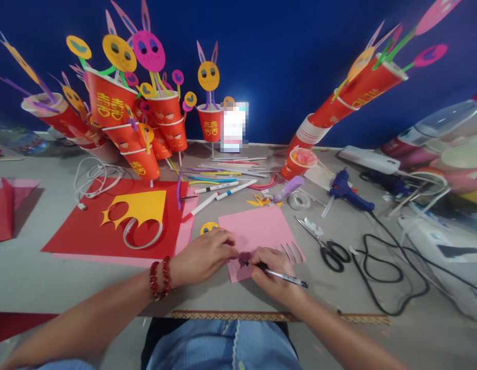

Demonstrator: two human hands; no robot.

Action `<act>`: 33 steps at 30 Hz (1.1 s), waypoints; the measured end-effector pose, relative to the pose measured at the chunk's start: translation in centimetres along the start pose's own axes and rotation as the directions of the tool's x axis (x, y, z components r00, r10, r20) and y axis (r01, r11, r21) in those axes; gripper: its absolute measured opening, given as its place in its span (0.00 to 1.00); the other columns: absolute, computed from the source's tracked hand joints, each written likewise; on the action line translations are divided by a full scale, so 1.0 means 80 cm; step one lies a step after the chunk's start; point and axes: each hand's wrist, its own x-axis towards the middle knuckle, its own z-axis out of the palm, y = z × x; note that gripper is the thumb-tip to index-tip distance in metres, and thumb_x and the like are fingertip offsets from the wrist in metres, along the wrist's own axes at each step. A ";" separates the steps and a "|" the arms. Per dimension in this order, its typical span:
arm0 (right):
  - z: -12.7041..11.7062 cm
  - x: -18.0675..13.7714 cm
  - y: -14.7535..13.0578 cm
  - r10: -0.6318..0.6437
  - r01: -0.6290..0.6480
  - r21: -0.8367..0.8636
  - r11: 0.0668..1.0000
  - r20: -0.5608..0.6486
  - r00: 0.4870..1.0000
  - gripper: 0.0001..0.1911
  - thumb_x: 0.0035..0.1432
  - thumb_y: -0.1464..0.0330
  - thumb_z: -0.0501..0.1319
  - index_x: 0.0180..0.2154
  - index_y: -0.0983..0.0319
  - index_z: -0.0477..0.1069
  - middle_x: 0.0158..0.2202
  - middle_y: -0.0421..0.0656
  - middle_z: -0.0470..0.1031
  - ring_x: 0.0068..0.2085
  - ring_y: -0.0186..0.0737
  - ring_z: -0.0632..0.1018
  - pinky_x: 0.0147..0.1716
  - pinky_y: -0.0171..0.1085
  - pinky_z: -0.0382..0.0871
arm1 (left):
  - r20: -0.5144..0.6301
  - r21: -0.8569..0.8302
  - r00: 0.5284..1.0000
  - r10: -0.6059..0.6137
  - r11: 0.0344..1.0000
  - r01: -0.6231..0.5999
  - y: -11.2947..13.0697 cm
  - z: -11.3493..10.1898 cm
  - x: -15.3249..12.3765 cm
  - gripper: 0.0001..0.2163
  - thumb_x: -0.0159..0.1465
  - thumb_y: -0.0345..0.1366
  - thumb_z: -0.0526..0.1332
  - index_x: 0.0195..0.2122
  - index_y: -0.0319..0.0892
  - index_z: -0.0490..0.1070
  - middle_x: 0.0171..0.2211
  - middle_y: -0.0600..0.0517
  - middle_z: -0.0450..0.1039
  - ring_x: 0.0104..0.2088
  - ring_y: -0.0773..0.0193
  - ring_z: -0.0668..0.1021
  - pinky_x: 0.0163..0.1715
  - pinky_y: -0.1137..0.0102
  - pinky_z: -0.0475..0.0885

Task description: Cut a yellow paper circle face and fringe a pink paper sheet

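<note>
A pink sheet of paper lies on the grey table in front of me, with slits cut into its right edge. Gripped in my right hand is a pen, its tip at the lower left part of the sheet, where faint drawn outlines show. My left hand rests at the sheet's left edge with bent, slightly parted fingers that touch the paper close to the pen tip. Just beyond those fingers, a yellow paper face is partly covered. Scissors with black handles lie right of the sheet.
Left are red paper, cut yellow paper and a tape roll. Red cups with paper rabbits stand behind, near a lit phone. Markers lie mid-table. A blue glue gun trails its cord at right.
</note>
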 end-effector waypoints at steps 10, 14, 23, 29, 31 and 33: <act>-0.001 -0.001 0.000 -0.012 0.012 -0.004 1.000 -0.007 1.000 0.07 0.51 0.74 0.54 0.23 0.59 0.66 0.20 0.37 0.70 0.22 0.35 0.69 0.24 0.33 0.57 | 0.007 0.009 1.000 -0.006 1.000 0.006 0.000 0.000 0.000 0.10 0.70 0.31 0.53 0.47 0.45 0.72 0.48 0.45 0.69 0.49 0.56 0.71 0.48 0.63 0.69; -0.001 0.000 0.000 -0.027 0.027 -0.004 1.000 -0.015 1.000 0.08 0.51 0.74 0.54 0.23 0.59 0.65 0.20 0.37 0.70 0.22 0.35 0.68 0.24 0.33 0.56 | 0.007 0.013 1.000 0.002 1.000 -0.002 0.001 -0.001 0.001 0.10 0.71 0.31 0.52 0.47 0.44 0.72 0.47 0.45 0.69 0.49 0.56 0.71 0.48 0.63 0.69; -0.001 -0.001 0.000 -0.028 0.028 0.005 1.000 -0.015 0.999 0.08 0.51 0.74 0.54 0.23 0.59 0.64 0.19 0.36 0.69 0.22 0.35 0.68 0.24 0.33 0.56 | -0.001 0.012 1.000 0.011 1.000 -0.011 0.001 -0.002 0.002 0.10 0.71 0.31 0.52 0.46 0.44 0.72 0.46 0.45 0.69 0.49 0.56 0.71 0.47 0.64 0.69; -0.001 -0.002 0.001 -0.024 0.024 -0.005 1.000 -0.012 1.000 0.07 0.50 0.74 0.54 0.23 0.58 0.64 0.20 0.36 0.69 0.22 0.35 0.69 0.25 0.33 0.57 | 0.006 0.008 1.000 0.005 1.000 -0.005 0.001 -0.002 0.001 0.10 0.71 0.31 0.52 0.46 0.43 0.72 0.47 0.44 0.69 0.49 0.56 0.71 0.47 0.64 0.69; -0.001 -0.002 0.002 -0.025 0.025 -0.009 1.000 -0.012 1.000 0.07 0.50 0.74 0.54 0.23 0.58 0.64 0.20 0.36 0.69 0.22 0.35 0.68 0.25 0.33 0.57 | 0.008 0.014 1.000 0.010 1.000 -0.011 0.000 -0.001 0.001 0.10 0.71 0.32 0.52 0.46 0.43 0.72 0.47 0.44 0.69 0.49 0.56 0.71 0.48 0.64 0.69; 0.000 -0.002 0.002 -0.023 0.023 -0.011 1.000 -0.010 1.000 0.07 0.50 0.74 0.53 0.22 0.58 0.63 0.19 0.36 0.69 0.22 0.35 0.68 0.25 0.33 0.57 | 0.007 0.023 1.000 0.019 1.000 -0.019 -0.001 0.000 0.000 0.10 0.71 0.32 0.52 0.47 0.43 0.72 0.48 0.44 0.68 0.49 0.56 0.71 0.48 0.63 0.69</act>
